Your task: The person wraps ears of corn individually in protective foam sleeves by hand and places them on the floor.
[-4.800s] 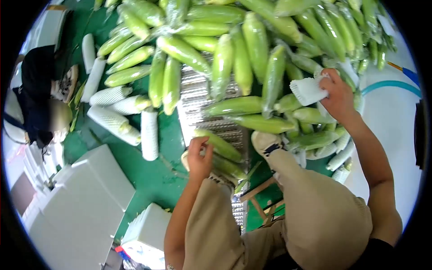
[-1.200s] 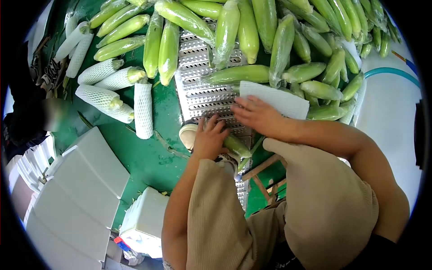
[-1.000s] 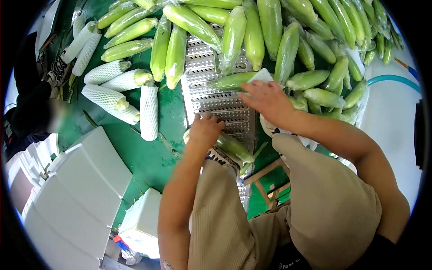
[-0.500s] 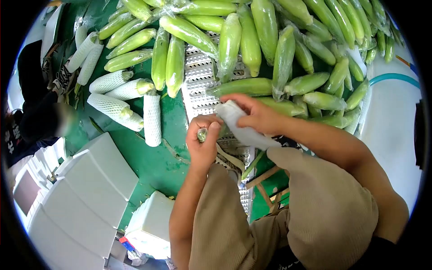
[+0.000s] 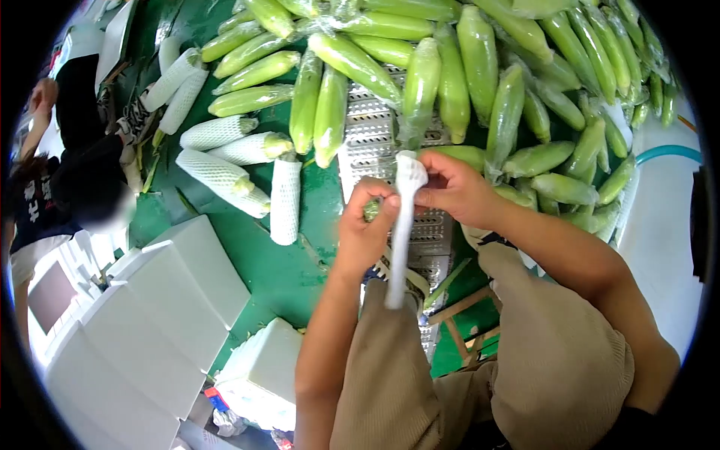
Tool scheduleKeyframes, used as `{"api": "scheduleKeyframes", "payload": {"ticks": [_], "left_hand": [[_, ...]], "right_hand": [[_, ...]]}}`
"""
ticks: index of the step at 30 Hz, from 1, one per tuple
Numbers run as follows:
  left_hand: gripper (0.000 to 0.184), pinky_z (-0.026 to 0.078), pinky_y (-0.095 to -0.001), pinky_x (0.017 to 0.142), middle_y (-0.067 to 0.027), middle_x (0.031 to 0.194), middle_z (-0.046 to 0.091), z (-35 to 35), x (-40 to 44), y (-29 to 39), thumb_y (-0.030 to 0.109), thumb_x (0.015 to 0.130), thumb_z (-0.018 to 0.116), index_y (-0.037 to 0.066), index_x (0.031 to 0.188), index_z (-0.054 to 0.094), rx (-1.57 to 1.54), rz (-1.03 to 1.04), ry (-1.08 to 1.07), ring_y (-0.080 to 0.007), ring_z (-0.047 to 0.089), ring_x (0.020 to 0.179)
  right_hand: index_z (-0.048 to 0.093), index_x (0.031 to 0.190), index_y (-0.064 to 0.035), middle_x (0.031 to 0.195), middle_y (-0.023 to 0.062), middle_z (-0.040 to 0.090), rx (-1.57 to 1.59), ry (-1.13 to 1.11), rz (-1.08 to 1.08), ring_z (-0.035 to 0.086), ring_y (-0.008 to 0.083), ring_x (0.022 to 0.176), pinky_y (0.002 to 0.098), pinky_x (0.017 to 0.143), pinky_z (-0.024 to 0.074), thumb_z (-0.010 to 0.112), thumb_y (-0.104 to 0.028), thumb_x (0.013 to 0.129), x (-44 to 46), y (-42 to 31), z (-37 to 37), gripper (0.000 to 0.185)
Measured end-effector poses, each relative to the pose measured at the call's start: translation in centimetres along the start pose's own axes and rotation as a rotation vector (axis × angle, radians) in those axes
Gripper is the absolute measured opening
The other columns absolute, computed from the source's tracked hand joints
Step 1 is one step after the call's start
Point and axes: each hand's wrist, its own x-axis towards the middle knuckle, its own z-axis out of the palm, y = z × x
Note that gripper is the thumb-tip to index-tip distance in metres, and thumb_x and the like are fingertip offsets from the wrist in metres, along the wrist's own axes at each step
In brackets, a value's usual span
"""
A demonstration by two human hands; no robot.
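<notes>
My right hand (image 5: 454, 191) pinches the upper end of a white foam net sleeve (image 5: 403, 244), which hangs down narrow between my hands. My left hand (image 5: 369, 225) is curled round the end of a green corn cob, only a small part of which shows between the fingers; its thumb is close to the sleeve. Both hands are over the perforated metal plate (image 5: 367, 142). Plastic-wrapped green corn (image 5: 454, 90) lies piled beyond them. Left of my left hand, several cobs in white net sleeves (image 5: 285, 202) lie on the green floor (image 5: 262, 281).
A person (image 5: 56, 195) is at the far left. White foam boxes and panels (image 5: 157, 322) stand at the lower left. A wooden stool (image 5: 465, 322) is beside my legs. A blue-green hose (image 5: 667, 151) curves over the white surface at the right.
My right hand has raised the sleeve's upper end, and the sleeve has swung from slanted to hanging. My left hand still grips the cob. The view has shifted, and the other person's raised hand now shows.
</notes>
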Motion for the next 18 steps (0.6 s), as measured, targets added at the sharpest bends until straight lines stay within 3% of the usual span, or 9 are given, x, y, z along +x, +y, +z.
{"api": "scheduleKeyframes", "payload": {"ticks": [2, 4, 6, 8, 11, 13, 16, 17, 18], "left_hand": [[0.01, 0.046, -0.0281, 0.084, -0.0042, 0.093, 0.057, 0.1, -0.3, -0.2, 0.004, 0.094, 0.063, 0.003, 0.096, 0.054, 0.04, 0.029, 0.014, -0.0143, 0.054, 0.089], [0.02, 0.044, -0.0321, 0.086, -0.0076, 0.095, 0.057, 0.4, -0.6, -0.6, 0.008, 0.089, 0.067, 0.004, 0.101, 0.052, 0.013, -0.02, 0.119, -0.0185, 0.054, 0.091], [0.028, 0.04, -0.0397, 0.091, -0.0115, 0.1, 0.059, -0.5, 0.4, 0.4, 0.01, 0.082, 0.069, 0.004, 0.103, 0.052, 0.472, 0.32, 0.05, -0.026, 0.053, 0.095], [0.04, 0.039, -0.0445, 0.093, -0.0116, 0.116, 0.06, -0.2, -0.4, 2.3, 0.008, 0.076, 0.068, 0.006, 0.114, 0.057, 0.857, 0.263, -0.054, -0.032, 0.054, 0.1], [0.044, 0.048, -0.0456, 0.095, -0.0147, 0.123, 0.06, 0.0, -1.1, 3.3, -0.002, 0.076, 0.062, 0.01, 0.118, 0.065, 0.516, 0.084, -0.205, -0.0369, 0.058, 0.11], [0.04, 0.046, -0.0407, 0.099, -0.0169, 0.127, 0.057, 1.0, -1.7, 2.8, -0.006, 0.077, 0.058, 0.006, 0.114, 0.066, 0.279, 0.047, -0.078, -0.0364, 0.055, 0.117], [0.04, 0.034, -0.037, 0.11, -0.0123, 0.139, 0.049, 0.9, -3.0, 2.1, -0.003, 0.08, 0.058, 0.004, 0.119, 0.065, -0.162, -0.182, -0.019, -0.0274, 0.043, 0.134], [0.037, 0.026, -0.0382, 0.115, -0.0089, 0.148, 0.04, 0.4, -3.6, 2.2, 0.004, 0.084, 0.058, 0.0, 0.121, 0.065, -0.414, -0.242, -0.036, -0.023, 0.033, 0.141], [0.053, 0.029, -0.0399, 0.114, -0.0088, 0.144, 0.049, 0.8, -4.2, 2.3, 0.025, 0.093, 0.058, -0.001, 0.138, 0.048, -0.637, -0.353, 0.031, -0.0251, 0.042, 0.135]], "right_hand": [[0.059, 0.092, -0.0021, 0.101, 0.0099, 0.058, -0.981, 0.178, -0.478, 0.06, 0.0285, 0.089, 0.0409, 0.08, 0.0497, 0.078, -0.011, 0.078, -0.2, -0.3, 0.4, 0.026], [0.059, 0.085, -0.0018, 0.098, 0.0112, 0.057, -1.175, 0.073, -0.753, 0.057, 0.0317, 0.086, 0.0418, 0.078, 0.0478, 0.08, -0.011, 0.073, -1.0, -1.9, 0.0, 0.025], [0.059, 0.08, -0.0011, 0.091, 0.0116, 0.057, -1.239, -0.021, -1.011, 0.057, 0.0336, 0.082, 0.0399, 0.077, 0.0479, 0.078, -0.01, 0.07, -0.9, -3.2, 0.6, 0.023], [0.059, 0.082, -0.0015, 0.085, 0.0126, 0.057, -0.985, -0.116, -0.792, 0.057, 0.0312, 0.078, 0.0375, 0.073, 0.0489, 0.075, -0.01, 0.073, -1.8, -3.6, 1.1, 0.02], [0.05, 0.118, -0.0041, 0.094, 0.0023, 0.063, -0.236, 0.049, -0.005, 0.061, 0.0127, 0.083, 0.0252, 0.07, 0.0495, 0.067, -0.016, 0.088, -2.5, -3.5, 2.8, 0.037], [0.027, 0.148, -0.0077, 0.105, 0.0066, 0.063, 0.251, -0.065, 0.079, 0.062, 0.0122, 0.092, 0.0218, 0.076, 0.0509, 0.061, -0.016, 0.095, -1.9, -3.5, 3.9, 0.064], [0.041, 0.145, -0.0071, 0.12, 0.0094, 0.064, 0.483, 0.054, -0.036, 0.063, 0.0186, 0.107, 0.0336, 0.093, 0.0525, 0.055, -0.025, 0.1, -0.5, 1.3, 2.4, 0.051], [0.049, 0.138, -0.006, 0.125, 0.0096, 0.063, 0.39, 0.099, -0.006, 0.062, 0.0206, 0.114, 0.0377, 0.1, 0.05, 0.054, -0.031, 0.1, -0.4, 2.7, 2.5, 0.045], [0.048, 0.135, -0.004, 0.123, 0.0111, 0.063, 0.423, 0.132, -0.05, 0.062, 0.0218, 0.114, 0.0381, 0.101, 0.0495, 0.055, -0.031, 0.1, -0.5, 3.5, 2.2, 0.045]]}}
